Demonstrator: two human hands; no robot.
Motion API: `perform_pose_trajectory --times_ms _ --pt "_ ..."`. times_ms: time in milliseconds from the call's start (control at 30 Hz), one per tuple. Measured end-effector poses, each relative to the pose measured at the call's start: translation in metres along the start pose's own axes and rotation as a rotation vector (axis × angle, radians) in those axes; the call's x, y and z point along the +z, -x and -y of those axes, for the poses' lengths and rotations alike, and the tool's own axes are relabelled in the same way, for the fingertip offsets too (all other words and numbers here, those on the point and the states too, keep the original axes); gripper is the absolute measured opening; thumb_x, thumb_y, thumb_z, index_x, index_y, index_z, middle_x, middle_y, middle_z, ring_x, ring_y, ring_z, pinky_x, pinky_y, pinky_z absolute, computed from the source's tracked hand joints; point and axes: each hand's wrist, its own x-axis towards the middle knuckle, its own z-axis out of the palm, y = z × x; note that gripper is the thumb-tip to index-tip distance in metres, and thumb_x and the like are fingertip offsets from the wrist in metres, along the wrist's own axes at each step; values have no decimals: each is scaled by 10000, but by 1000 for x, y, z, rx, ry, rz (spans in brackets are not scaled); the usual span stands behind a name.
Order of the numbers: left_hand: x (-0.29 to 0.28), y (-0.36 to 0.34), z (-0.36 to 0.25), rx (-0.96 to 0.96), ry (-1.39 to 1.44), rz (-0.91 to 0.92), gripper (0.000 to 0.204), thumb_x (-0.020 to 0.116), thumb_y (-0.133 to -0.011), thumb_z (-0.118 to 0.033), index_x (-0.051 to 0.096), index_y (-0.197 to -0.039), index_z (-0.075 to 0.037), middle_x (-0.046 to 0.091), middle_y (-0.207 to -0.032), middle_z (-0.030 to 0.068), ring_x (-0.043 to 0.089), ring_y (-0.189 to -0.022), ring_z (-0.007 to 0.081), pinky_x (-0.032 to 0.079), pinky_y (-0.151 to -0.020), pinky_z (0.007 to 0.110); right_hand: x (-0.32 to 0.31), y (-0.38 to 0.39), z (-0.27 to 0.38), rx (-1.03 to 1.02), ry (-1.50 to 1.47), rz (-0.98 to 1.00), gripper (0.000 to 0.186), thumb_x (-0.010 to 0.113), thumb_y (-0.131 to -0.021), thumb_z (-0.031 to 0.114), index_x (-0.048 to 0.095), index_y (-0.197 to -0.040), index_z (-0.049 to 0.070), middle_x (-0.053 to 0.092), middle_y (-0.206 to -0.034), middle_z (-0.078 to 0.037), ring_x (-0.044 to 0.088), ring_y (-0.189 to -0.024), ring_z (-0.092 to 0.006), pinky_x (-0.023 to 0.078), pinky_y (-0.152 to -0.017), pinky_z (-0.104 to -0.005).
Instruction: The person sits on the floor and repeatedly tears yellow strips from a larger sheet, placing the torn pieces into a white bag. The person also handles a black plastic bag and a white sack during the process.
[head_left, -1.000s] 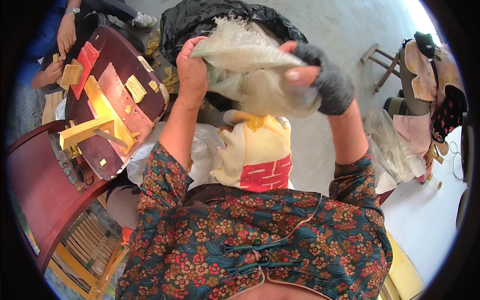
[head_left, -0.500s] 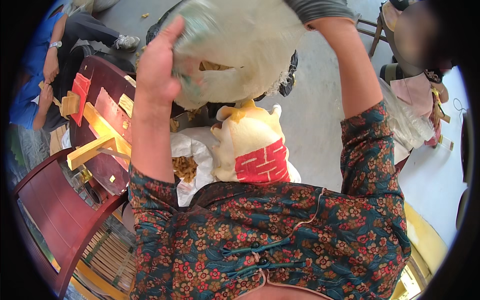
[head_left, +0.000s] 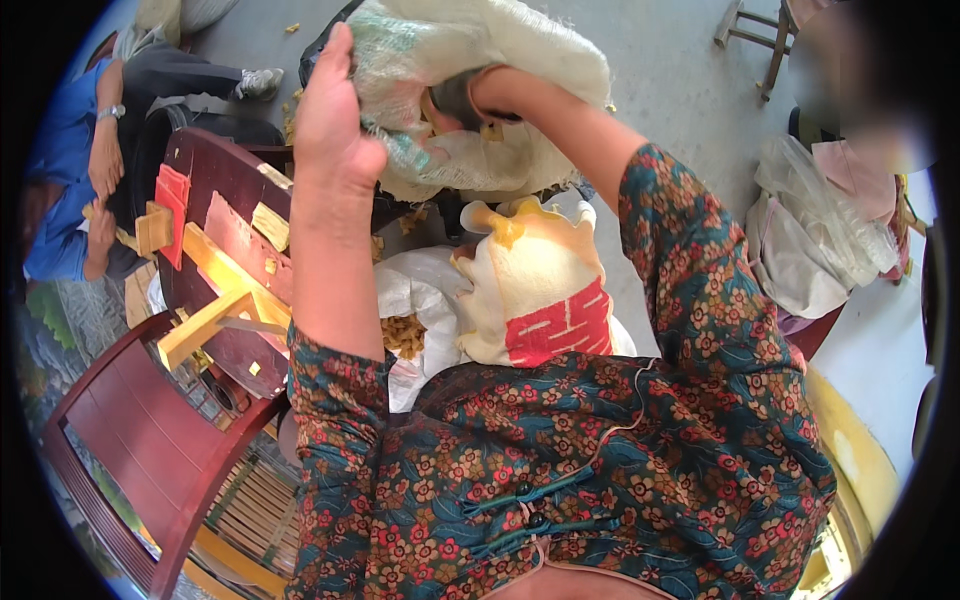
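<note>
Head view: right hand [head_left: 457, 100] inside sack's rim [head_left: 550, 45], floor [head_left: 665, 85] alongside

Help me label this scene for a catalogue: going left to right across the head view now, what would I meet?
Co-worker's blue top, yellow wooden frame, wearer's left hand, pale woven sack, clear plastic sheeting.

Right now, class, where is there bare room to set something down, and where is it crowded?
Best room: the grey floor between the woven sack and the wooden stool. A narrower floor strip runs between the cream-and-red cloth and the right sleeve. Crowded: the dark-red tabletop, with its wooden frame, red sheet and yellow scraps.
</note>
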Motion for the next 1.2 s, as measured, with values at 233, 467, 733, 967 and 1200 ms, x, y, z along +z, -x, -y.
perform_pose_trajectory --times_ms 233,467,733,967,1200 --pt "-11 -1 -13 163 29 -177 415 364 -947 -349 505 -1153 -18 552 -1158 121 522 -1053 286 399 -925 457 85 -34 -48 140 -58 -115 223 592 -669 100 662 -867 26 641 -811 -146 608 -726 -258 475 -629 -362" --pt "-31 7 -12 -56 298 310 445 377 -934 -394 502 -1168 -36 546 -1159 130 521 -1045 313 408 -896 499 115 -19 -69 202 -105 -164 232 597 -664 106 660 -873 24 641 -814 -142 607 -726 -256 476 -634 -359" --pt "-23 8 11 -89 280 126 504 384 -915 -464 487 -1182 -49 560 -1119 110 558 -971 293 485 -771 463 100 -38 -90 247 -116 -233 244 602 -660 113 658 -879 23 641 -816 -137 606 -726 -254 478 -640 -356" --pt "-9 26 24 -175 481 -159 589 332 -901 -552 489 -1191 -63 591 -1077 74 600 -909 222 488 -779 368 65 -118 -97 247 -102 -349 254 607 -656 119 656 -885 21 641 -819 -134 605 -726 -252 479 -646 -353" --pt "-25 31 22 -145 407 -215 652 341 -883 -554 403 -1264 -28 535 -1171 94 560 -1005 230 458 -849 368 58 -189 -110 287 -94 -368 264 612 -652 125 654 -890 20 641 -821 -130 603 -725 -250 480 -651 -350"
